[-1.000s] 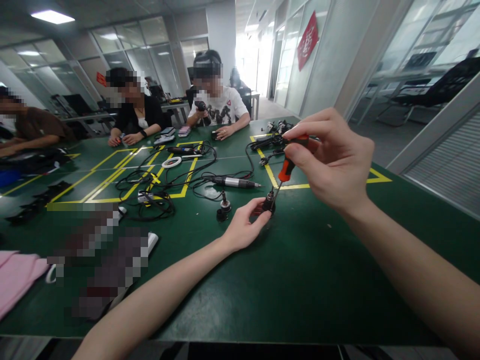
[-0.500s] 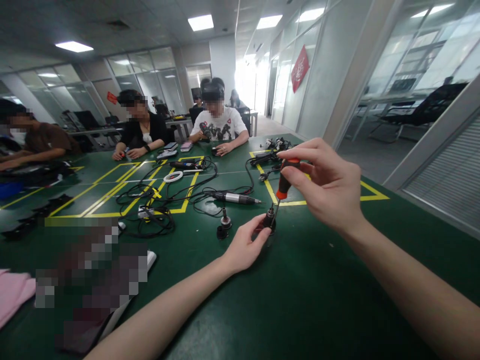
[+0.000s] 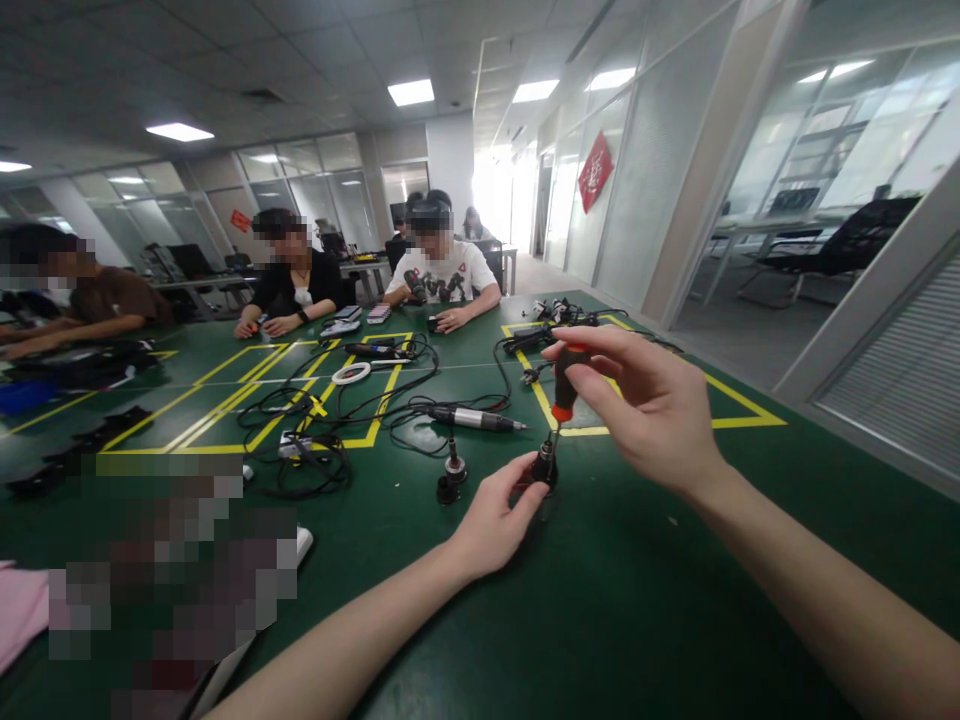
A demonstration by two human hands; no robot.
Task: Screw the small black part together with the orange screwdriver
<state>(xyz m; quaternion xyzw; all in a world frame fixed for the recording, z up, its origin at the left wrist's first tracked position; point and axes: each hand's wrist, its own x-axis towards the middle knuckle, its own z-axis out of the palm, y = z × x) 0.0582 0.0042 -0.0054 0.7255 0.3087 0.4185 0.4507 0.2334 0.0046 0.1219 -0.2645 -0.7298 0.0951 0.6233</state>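
My right hand [image 3: 637, 405] is closed around the black and red handle of a screwdriver [image 3: 568, 385], held nearly upright with its shaft pointing down. My left hand [image 3: 506, 515] pinches a small black part with a metal tip [image 3: 545, 462] low over the green table. The screwdriver's shaft reaches the top of that part; the exact contact point is too small to make out. Just left of my left hand stands a small metal-and-black part [image 3: 454, 462], with a short black ring-like piece [image 3: 448, 489] beside it. Behind them lies a silver and black pen-shaped power tool [image 3: 480, 419] with a cable.
Tangled black cables [image 3: 315, 460] and a white ring [image 3: 352, 373] lie on the left middle of the green table [image 3: 675, 620]. More cables and plugs [image 3: 551, 315] sit at the back right. Several people sit along the far side. A pink cloth [image 3: 22, 605] is at the near left.
The whole view has shifted, so the scene sits a little lower. Both hands keep their holds, and the screwdriver stays at the black part, its handle slightly more upright.
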